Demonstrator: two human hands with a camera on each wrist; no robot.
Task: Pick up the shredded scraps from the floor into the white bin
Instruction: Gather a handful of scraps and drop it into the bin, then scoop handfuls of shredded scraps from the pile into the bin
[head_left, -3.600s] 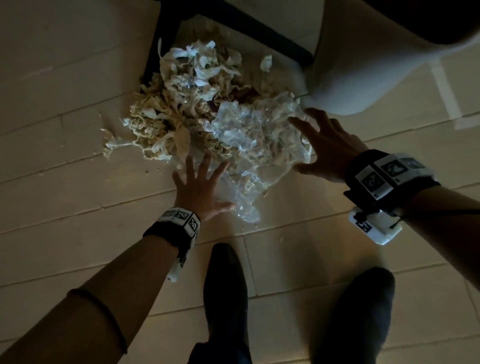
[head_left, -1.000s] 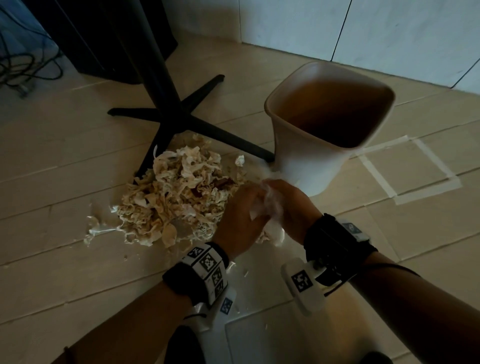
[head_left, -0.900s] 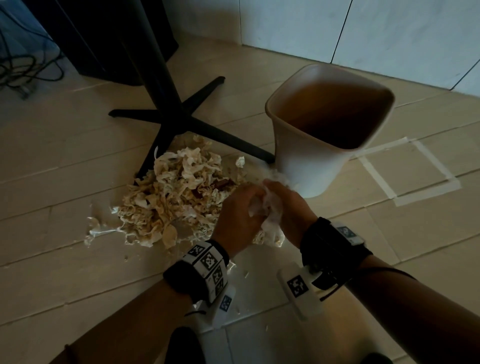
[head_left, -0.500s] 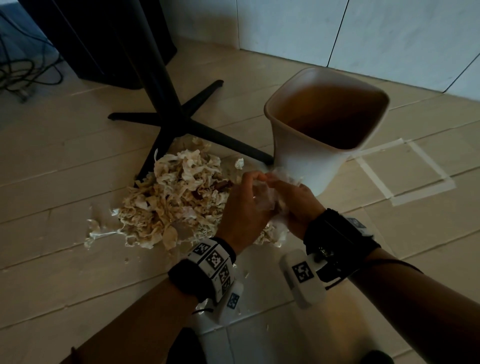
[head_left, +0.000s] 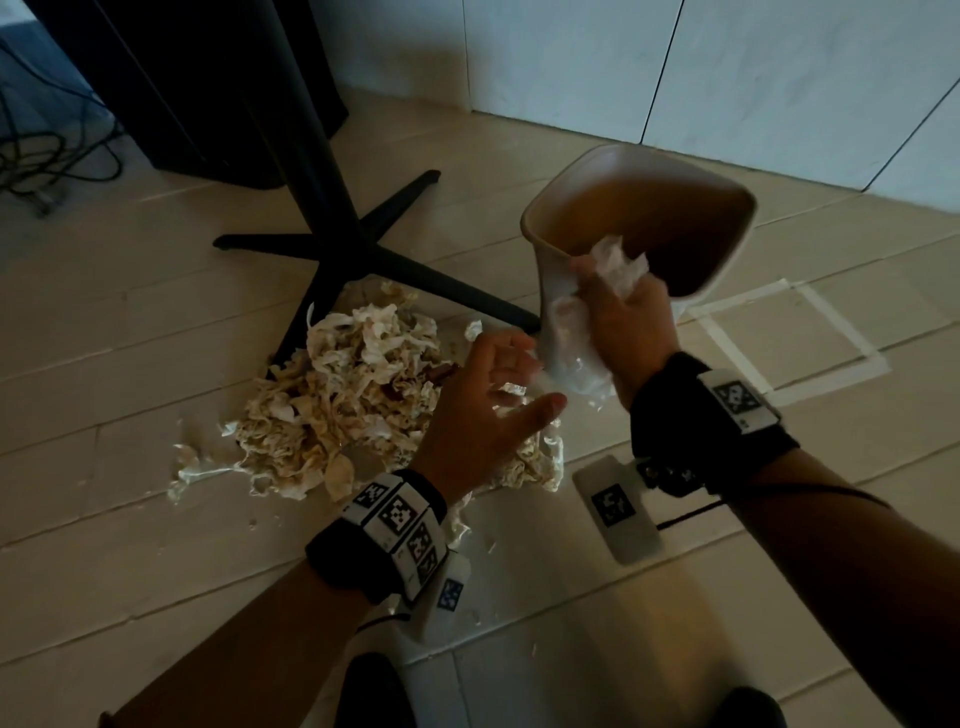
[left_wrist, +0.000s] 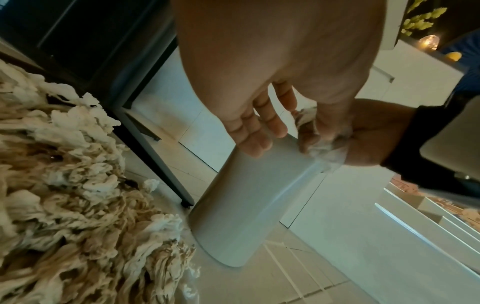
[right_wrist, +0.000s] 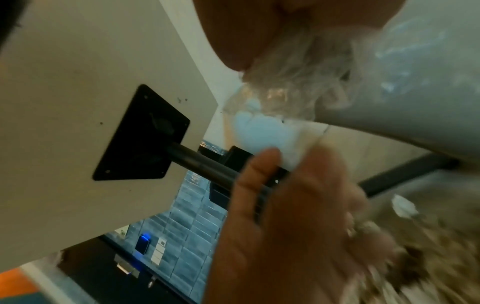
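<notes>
Fingers of our right hand are curled around a clear crumpled plastic wad, held at the near rim of the white bin. Left hand hovers spread and holds nothing, just above the shredded scraps piled on the floor beside the bin, against the black bench base

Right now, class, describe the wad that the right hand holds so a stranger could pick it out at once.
Start at the white bin standing on the floor right of the black table base. At its near rim the right hand grips a wad of clear crinkled plastic. Unlike the beige shredded scraps heaped on the floor, it is see-through, glossy and lifted clear.
</notes>
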